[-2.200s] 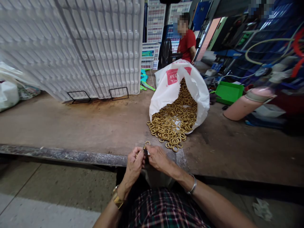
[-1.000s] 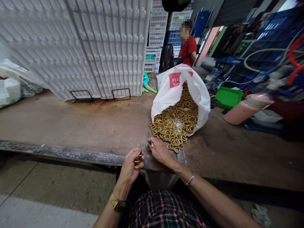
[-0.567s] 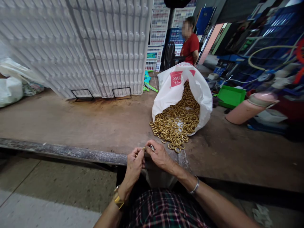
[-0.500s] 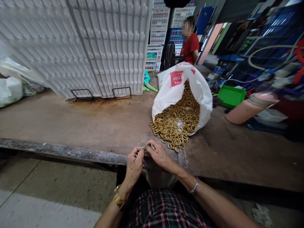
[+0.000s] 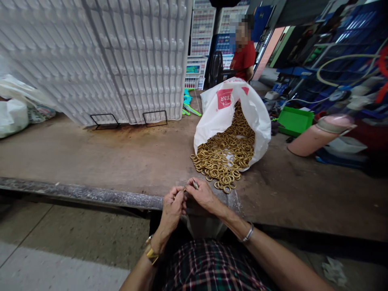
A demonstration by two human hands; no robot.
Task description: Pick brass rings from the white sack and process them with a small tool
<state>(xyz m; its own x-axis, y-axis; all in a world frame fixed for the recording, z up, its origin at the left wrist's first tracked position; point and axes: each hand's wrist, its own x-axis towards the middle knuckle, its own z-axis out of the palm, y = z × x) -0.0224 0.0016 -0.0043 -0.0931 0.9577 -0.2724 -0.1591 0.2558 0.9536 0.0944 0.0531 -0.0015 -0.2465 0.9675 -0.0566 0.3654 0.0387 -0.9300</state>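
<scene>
Stacked crates (image 5: 202,30) fill the back of this workroom, too many and too overlapped for me to count, and one co-worker in a red shirt (image 5: 245,60) is standing in front of them. Across the wooden table (image 5: 91,157) I see two tall blocks of pale ribbed panels (image 5: 139,60), two black wire stands (image 5: 154,112) at their foot, one green tray (image 5: 295,121) and one pink bottle (image 5: 318,135) over to the right. One white bag (image 5: 209,117) lies on its side, mouth toward the seated worker, with brassy rings (image 5: 224,157) heaped inside it and spilling onto the wood; they are well past counting.

Both hands meet at the near edge, just short of that spill. On the left hand (image 5: 173,208), wearing one gold watch (image 5: 151,254), thumb and finger are pinched narrow on one ring (image 5: 184,189), mostly hidden at their tips. On the right hand (image 5: 202,197), with one silver bangle (image 5: 248,233) at its wrist, the fingers are curled round one small metal tool (image 5: 195,184), its end poking out above the knuckles. Those right fingertips sit right beside the pinched ring; whether they touch it, I can't tell.
</scene>
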